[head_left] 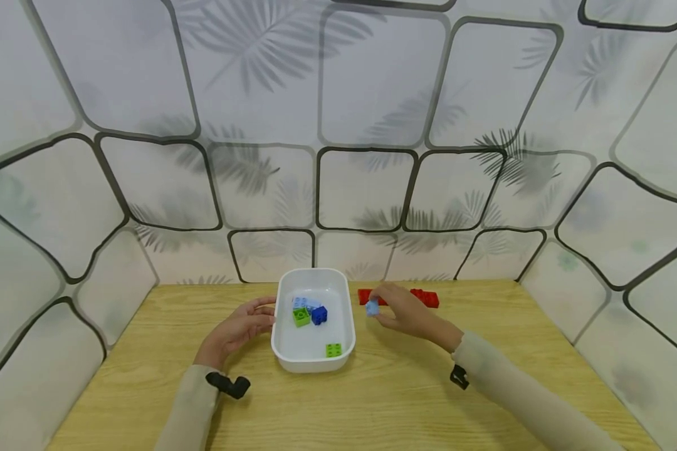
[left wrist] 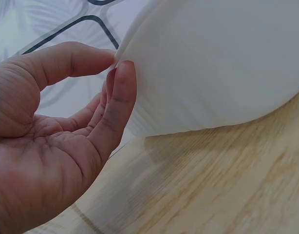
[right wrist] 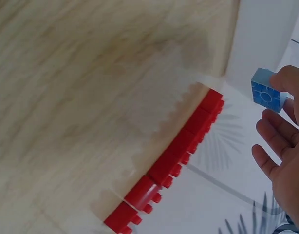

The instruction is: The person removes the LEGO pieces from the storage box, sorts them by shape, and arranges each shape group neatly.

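Note:
A white plastic bin (head_left: 282, 338) stands on the wooden table. My left hand (head_left: 238, 329) is at its left side; in the left wrist view the thumb and fingertips (left wrist: 124, 80) pinch the rim. My right hand (head_left: 409, 313) holds a light blue toy brick (head_left: 372, 307) between thumb and finger, right of the bin. Its hollow underside faces the right wrist camera, while the other fingers (right wrist: 273, 134) stand loose. Behind that hand lies a row of joined red bricks (right wrist: 176, 151), partly hidden in the head view.
Inside the bin are a dark blue brick (head_left: 319, 315), a green brick (head_left: 301, 317), light blue bricks (head_left: 299, 303) and another green brick (head_left: 333, 350) near the front. A patterned cloth wall (head_left: 367, 188) encloses the table (head_left: 400, 401) at the back and sides.

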Demonstrator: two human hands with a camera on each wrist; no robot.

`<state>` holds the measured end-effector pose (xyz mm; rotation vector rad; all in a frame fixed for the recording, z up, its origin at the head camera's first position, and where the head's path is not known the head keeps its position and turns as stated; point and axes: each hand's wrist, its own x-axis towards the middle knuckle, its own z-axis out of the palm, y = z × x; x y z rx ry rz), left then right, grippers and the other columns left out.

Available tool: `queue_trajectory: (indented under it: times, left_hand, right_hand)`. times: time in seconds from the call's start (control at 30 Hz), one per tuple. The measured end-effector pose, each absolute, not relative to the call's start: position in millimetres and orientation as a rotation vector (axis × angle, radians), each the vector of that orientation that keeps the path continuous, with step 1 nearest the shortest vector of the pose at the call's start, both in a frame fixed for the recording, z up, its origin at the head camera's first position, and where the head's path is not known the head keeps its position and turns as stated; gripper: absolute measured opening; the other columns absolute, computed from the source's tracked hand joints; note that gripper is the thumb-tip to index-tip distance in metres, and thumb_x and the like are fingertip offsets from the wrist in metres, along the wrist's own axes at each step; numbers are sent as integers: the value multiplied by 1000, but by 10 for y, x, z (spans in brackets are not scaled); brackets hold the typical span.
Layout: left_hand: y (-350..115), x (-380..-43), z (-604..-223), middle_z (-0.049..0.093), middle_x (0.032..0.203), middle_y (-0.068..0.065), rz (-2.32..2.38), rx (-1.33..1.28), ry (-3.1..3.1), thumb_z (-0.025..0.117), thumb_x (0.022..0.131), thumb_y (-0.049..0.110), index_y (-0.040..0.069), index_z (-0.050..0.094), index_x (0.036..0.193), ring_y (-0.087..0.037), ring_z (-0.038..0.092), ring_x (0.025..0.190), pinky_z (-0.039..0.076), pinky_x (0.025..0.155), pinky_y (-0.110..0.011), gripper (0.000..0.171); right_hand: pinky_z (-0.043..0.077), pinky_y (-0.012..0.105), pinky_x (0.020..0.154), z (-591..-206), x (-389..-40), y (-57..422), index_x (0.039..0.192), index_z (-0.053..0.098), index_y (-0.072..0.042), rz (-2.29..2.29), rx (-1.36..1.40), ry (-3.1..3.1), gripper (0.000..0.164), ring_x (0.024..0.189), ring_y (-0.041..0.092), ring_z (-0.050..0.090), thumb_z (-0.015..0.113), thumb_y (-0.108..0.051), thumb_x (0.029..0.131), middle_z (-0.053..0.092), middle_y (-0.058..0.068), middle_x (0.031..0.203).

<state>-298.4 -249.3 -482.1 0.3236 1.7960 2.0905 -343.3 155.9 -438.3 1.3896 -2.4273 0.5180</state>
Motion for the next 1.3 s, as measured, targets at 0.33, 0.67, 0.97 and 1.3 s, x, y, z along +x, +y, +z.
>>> queue_trajectory:
  times: [0.33, 0.67, 0.97, 1.3]
  left_hand:
    - [-2494, -2990, -4837, 65, 113, -2, 2101, 333, 1783, 57, 101, -1, -11, 20, 156, -9, 68, 99, 59, 90, -24, 67]
    - [-2497, -3010, -4854, 65, 115, -1, 2091, 330, 1797, 57, 101, 0, -10, 21, 156, -9, 68, 99, 59, 91, -25, 66]
    - [-2506, -3026, -4870, 65, 116, 0, 2082, 333, 1794, 56, 102, -1, -10, 20, 156, -9, 68, 101, 59, 92, -25, 66]
    - [-2496, -3000, -4845, 65, 115, -1, 2081, 324, 1811, 56, 102, 0, -11, 20, 155, -8, 69, 99, 59, 91, -24, 65]
  right_hand:
    - [57, 39, 91, -4656, -3424, 1625, 118, 60, -3, 477, 1374, -2592, 30, 102, 21, 62, 74, -14, 93, 67, 6, 111]
    - [54, 37, 87, -4714, -3369, 1641, 119, 59, -4, 451, 1294, -2728, 30, 98, 18, 57, 70, -21, 97, 65, 6, 111]
    - [54, 40, 89, -4725, -3402, 1705, 116, 62, -6, 314, 1282, -2696, 31, 102, 21, 59, 73, -26, 95, 65, 6, 112]
    - [49, 40, 83, -4677, -3419, 1743, 108, 61, -11, 205, 1308, -2555, 30, 100, 21, 56, 77, -28, 90, 61, 2, 106]
